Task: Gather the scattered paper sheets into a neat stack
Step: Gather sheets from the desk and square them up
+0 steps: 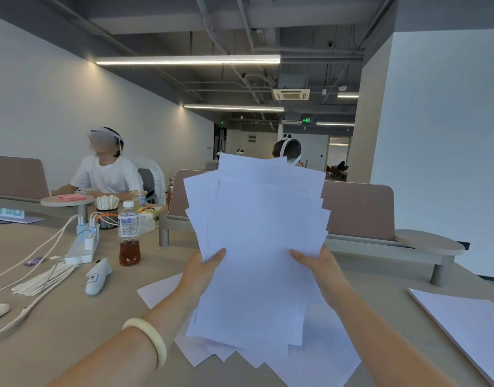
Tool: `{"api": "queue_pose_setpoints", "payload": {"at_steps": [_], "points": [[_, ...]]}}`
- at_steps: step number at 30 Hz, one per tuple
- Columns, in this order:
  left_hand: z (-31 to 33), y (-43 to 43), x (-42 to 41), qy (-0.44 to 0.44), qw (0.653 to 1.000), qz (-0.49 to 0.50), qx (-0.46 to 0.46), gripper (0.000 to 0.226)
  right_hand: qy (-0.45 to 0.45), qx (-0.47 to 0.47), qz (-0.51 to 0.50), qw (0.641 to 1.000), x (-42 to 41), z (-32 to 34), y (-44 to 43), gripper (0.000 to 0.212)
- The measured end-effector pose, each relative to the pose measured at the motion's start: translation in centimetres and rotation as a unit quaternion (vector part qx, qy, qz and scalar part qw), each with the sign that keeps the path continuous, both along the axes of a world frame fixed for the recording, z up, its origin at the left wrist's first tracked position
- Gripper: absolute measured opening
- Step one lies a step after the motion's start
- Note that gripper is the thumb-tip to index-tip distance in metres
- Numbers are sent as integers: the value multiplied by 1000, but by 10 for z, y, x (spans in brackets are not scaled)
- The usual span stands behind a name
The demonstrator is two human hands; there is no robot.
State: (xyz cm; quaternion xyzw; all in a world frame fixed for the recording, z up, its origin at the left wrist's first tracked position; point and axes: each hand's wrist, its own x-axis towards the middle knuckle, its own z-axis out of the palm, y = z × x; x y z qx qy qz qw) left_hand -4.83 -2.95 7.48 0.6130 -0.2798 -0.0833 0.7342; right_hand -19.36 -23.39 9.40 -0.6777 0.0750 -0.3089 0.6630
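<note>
An uneven bundle of white paper sheets (pixel 257 233) is held up above the beige table (pixel 81 325), its corners fanned out at the top and bottom. My left hand (pixel 202 270) grips the bundle's left edge with the thumb on the front. My right hand (pixel 321 268) grips the right edge the same way. One loose sheet (pixel 156 291) lies flat on the table behind my left wrist. The bundle hides the table under it.
A neat paper stack (pixel 469 325) lies at the right table edge. On the left stand a tea bottle (pixel 129 233), a power strip with cables (pixel 82 251), a white handheld device (pixel 97 276) and a cup of sticks (pixel 107 210). A desk divider (pixel 360 210) runs behind; people sit beyond.
</note>
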Motion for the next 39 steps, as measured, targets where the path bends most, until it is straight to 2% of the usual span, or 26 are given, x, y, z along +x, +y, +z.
{"api": "queue_pose_setpoints", "payload": {"at_steps": [6,11,13,17,21,26,29,30,31,35,39], "points": [[-17,3,7,2,1000,-2,4,41,28,-14,-14,999,0,-17,5,48],[-22,4,7,22,1000,-21,0,67,20,46,-36,998,5,-32,6,78],[-22,1,5,29,999,-31,-9,62,38,48,-29,998,5,-34,9,73],[-17,-6,7,24,1000,-9,-10,28,74,60,-61,994,4,-20,19,33],[-1,-9,3,-1,1000,1,-22,24,52,49,-94,993,6,3,20,30],[-7,-5,6,4,1000,20,-3,42,24,7,-66,998,8,-2,20,62],[-14,-3,8,37,999,33,4,51,23,33,-75,996,9,-14,19,91],[-16,-3,8,35,999,27,8,50,20,47,-79,996,9,-16,19,93],[-17,-4,7,28,999,19,16,47,15,56,-82,995,9,-18,19,87],[-13,-10,0,11,999,25,22,38,8,73,-90,993,11,-15,24,40],[3,-12,3,7,999,50,9,37,-11,54,-108,993,11,4,23,33]]}}
